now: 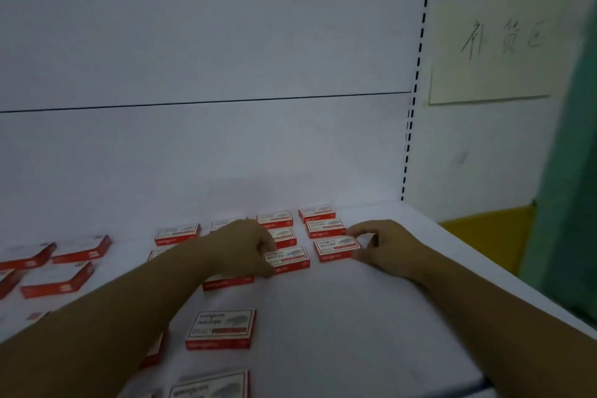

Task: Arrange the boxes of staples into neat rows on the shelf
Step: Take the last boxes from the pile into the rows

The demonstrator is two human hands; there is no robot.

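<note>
Pinching a red-and-white staple box (336, 247) by its right end, the right hand (387, 245) holds it flat on the white shelf (371, 317), at the near end of the rightmost column just in front of two more boxes (324, 227). The left hand (245, 245) curls its fingers (269, 249) round the left end of the neighbouring box (289, 260), which lies flat beside it. Other boxes (221, 329) lie scattered at loose angles to the left and nearer the front edge.
</note>
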